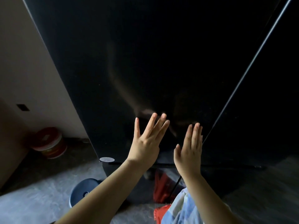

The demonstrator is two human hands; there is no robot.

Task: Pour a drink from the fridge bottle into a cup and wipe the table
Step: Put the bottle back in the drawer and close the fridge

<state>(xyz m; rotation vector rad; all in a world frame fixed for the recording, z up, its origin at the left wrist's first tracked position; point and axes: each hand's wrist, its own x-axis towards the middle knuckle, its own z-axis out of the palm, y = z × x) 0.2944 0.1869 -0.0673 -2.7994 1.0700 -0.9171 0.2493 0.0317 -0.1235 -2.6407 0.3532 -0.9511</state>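
Note:
A tall black glossy fridge (145, 62) fills most of the view, its doors closed, with a thin bright seam between two doors running up to the right. My left hand (146, 141) is raised flat toward the left door, fingers straight and spread. My right hand (190, 151) is beside it, fingers straight and together, close to the door seam. Both hands hold nothing. Faint reflections of the hands show on the door. The bottle, the cup and the table are not in view.
A red and white bucket (50, 143) stands on the floor at the left by the beige wall (24, 70). A blue round stool (84, 189) is on the grey floor below my left arm. Red fabric (161, 185) shows low near the fridge base.

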